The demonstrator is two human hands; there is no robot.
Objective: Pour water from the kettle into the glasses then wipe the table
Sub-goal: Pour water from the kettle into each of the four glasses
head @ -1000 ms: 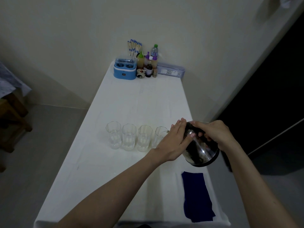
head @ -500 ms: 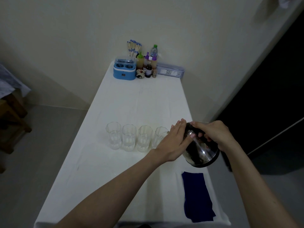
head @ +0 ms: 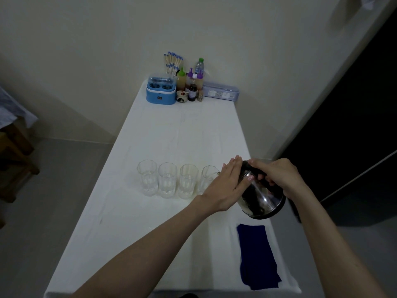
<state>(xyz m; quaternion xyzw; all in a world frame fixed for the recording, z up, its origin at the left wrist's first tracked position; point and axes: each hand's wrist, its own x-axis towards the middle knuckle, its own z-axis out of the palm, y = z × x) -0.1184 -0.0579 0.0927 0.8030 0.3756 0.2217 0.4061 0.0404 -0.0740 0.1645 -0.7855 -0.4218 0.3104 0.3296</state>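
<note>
A steel kettle (head: 263, 201) is tilted to the left over the table, its spout at the rightmost glass (head: 207, 178). My right hand (head: 277, 175) grips its black handle. My left hand (head: 225, 186) lies flat against the kettle's lid and side, fingers together, and hides part of that glass. Several clear glasses stand in a row across the white table (head: 182, 134); the left three (head: 167, 179) hold some water. A dark blue cloth (head: 256, 254) lies flat near the table's front right corner.
At the far end stand a blue container (head: 160, 92), several bottles (head: 192, 84), a bunch of sticks (head: 173, 62) and a flat lidded box (head: 221, 93). A wooden stool (head: 12, 155) is on the floor at the left. A dark doorway is at the right.
</note>
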